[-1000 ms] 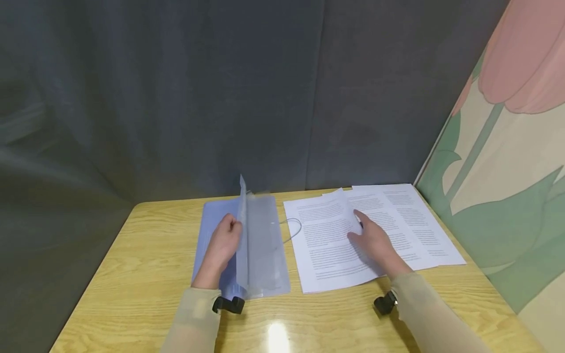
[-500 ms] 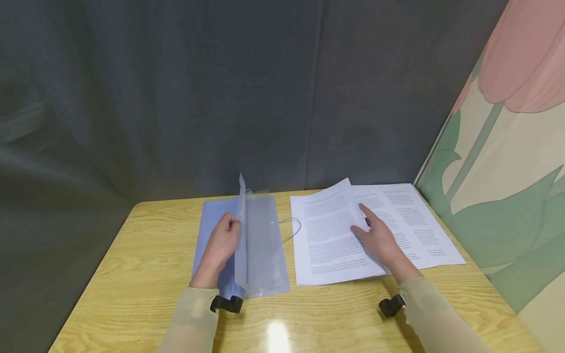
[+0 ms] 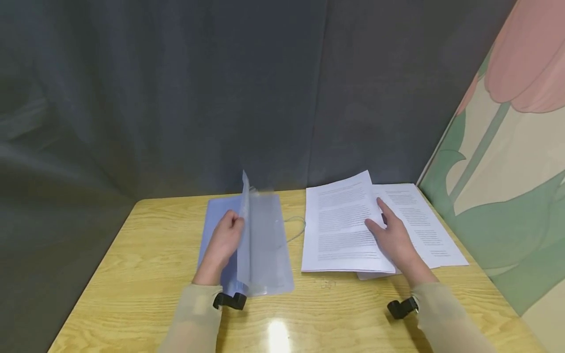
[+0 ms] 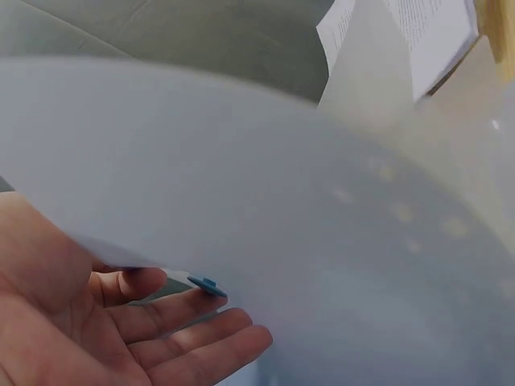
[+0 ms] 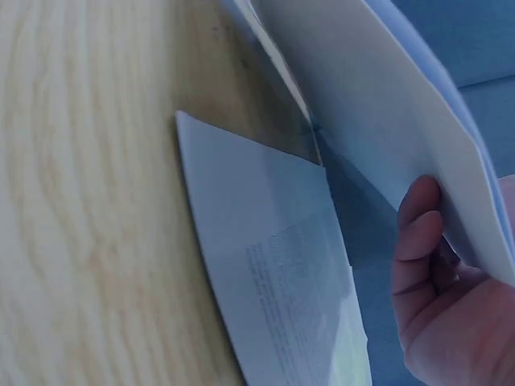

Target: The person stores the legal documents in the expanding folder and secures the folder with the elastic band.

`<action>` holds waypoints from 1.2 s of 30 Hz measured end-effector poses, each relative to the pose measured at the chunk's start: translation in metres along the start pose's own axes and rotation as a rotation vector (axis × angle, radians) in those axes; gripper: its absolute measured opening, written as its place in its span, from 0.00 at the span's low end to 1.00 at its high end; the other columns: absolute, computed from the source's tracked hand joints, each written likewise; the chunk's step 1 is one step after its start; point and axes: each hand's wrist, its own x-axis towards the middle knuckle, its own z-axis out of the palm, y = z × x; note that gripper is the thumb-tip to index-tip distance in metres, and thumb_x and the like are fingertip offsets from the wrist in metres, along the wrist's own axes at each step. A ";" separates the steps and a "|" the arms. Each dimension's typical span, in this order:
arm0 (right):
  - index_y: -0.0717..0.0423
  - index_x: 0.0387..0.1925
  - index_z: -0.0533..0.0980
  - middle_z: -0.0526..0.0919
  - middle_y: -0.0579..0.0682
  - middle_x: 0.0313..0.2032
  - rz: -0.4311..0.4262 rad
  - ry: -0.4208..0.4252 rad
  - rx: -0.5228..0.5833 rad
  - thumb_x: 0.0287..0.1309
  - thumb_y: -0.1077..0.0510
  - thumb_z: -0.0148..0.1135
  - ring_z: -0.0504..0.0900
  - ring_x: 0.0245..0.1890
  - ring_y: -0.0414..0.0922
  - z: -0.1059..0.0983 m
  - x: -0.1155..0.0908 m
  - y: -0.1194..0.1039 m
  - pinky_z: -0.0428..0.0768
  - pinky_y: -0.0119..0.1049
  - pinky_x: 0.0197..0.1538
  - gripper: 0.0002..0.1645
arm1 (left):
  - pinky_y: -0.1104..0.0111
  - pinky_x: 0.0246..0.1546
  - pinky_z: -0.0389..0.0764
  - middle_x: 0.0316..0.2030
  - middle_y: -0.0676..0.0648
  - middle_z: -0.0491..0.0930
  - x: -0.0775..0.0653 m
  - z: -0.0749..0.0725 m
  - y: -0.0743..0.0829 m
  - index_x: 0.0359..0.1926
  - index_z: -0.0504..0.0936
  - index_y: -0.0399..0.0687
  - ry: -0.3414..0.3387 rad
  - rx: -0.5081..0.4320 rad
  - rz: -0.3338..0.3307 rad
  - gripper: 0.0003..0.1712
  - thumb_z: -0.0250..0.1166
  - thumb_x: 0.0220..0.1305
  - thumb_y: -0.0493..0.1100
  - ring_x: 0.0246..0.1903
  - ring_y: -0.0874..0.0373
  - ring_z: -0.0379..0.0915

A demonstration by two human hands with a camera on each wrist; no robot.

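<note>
A translucent blue plastic folder (image 3: pixel 269 245) lies spread on the table, its cover raised nearly upright. My left hand (image 3: pixel 225 238) grips that cover by its side edge. In the left wrist view the pale plastic fills much of the picture, and a small blue button (image 4: pixel 207 285) shows by the fingers. To the right, my right hand (image 3: pixel 395 240) pinches several printed sheets (image 3: pixel 342 225) along their right edge. The right wrist view shows the held sheets (image 5: pixel 378 104) tilted up off the table, fingertips curled beneath them.
More printed sheets (image 3: pixel 419 225) lie at the table's back right, partly under the held ones. A thin cord loop (image 3: pixel 303 230) sticks out from the folder's right side. Behind the wooden table (image 3: pixel 132 274) hangs a dark curtain (image 3: pixel 220 98); a flowered wall covering (image 3: pixel 507 206) borders the right.
My right hand has moved right, and the sheets in it have shifted right and lifted over the other papers. The left hand keeps its hold on the folder cover.
</note>
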 end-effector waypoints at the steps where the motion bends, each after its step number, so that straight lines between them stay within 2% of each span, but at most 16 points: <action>1: 0.54 0.90 0.41 0.51 0.74 0.83 -0.001 0.010 0.008 0.85 0.50 0.55 0.54 0.81 0.76 -0.002 0.000 0.000 0.59 0.71 0.77 0.48 | 0.59 0.32 0.65 0.30 0.46 0.64 0.000 0.001 0.001 0.38 0.66 0.45 0.005 -0.002 0.002 0.11 0.49 0.84 0.41 0.28 0.52 0.60; 8: 0.52 0.90 0.41 0.52 0.72 0.84 -0.013 0.073 0.050 0.86 0.49 0.54 0.56 0.81 0.75 -0.014 -0.002 -0.003 0.60 0.70 0.77 0.47 | 0.59 0.33 0.66 0.31 0.46 0.65 0.001 0.008 0.007 0.38 0.68 0.45 0.019 -0.011 0.007 0.10 0.50 0.84 0.40 0.30 0.51 0.62; 13: 0.49 0.90 0.41 0.51 0.69 0.85 -0.007 0.064 0.119 0.86 0.49 0.54 0.54 0.82 0.72 -0.015 -0.006 -0.008 0.57 0.68 0.79 0.47 | 0.59 0.32 0.65 0.30 0.47 0.64 -0.001 0.013 0.009 0.39 0.69 0.45 -0.006 -0.007 0.011 0.11 0.52 0.85 0.41 0.29 0.52 0.61; 18: 0.48 0.91 0.41 0.55 0.69 0.84 -0.007 0.035 0.174 0.86 0.50 0.54 0.63 0.80 0.69 -0.012 -0.010 -0.015 0.63 0.64 0.77 0.46 | 0.59 0.32 0.65 0.28 0.47 0.64 -0.002 0.020 0.010 0.38 0.70 0.46 -0.031 0.020 0.011 0.12 0.54 0.84 0.43 0.26 0.53 0.60; 22: 0.46 0.91 0.42 0.58 0.67 0.83 -0.011 0.020 0.197 0.86 0.50 0.54 0.69 0.77 0.66 -0.005 -0.010 -0.019 0.67 0.62 0.76 0.46 | 0.60 0.30 0.64 0.26 0.48 0.63 -0.001 0.023 0.012 0.32 0.68 0.48 -0.018 0.068 0.037 0.16 0.54 0.83 0.44 0.25 0.54 0.59; 26: 0.44 0.91 0.43 0.58 0.64 0.84 -0.006 -0.020 0.214 0.86 0.50 0.55 0.69 0.78 0.64 0.006 -0.009 -0.022 0.66 0.60 0.78 0.46 | 0.61 0.28 0.62 0.22 0.50 0.60 0.000 0.026 0.014 0.28 0.65 0.49 -0.016 0.100 0.047 0.19 0.55 0.81 0.44 0.23 0.54 0.56; 36: 0.43 0.91 0.45 0.59 0.60 0.85 -0.023 -0.093 0.252 0.85 0.51 0.55 0.73 0.76 0.60 0.038 -0.008 -0.039 0.68 0.58 0.77 0.45 | 0.61 0.27 0.61 0.22 0.51 0.60 -0.001 0.032 0.009 0.28 0.65 0.49 -0.016 0.071 0.067 0.19 0.56 0.82 0.43 0.22 0.55 0.56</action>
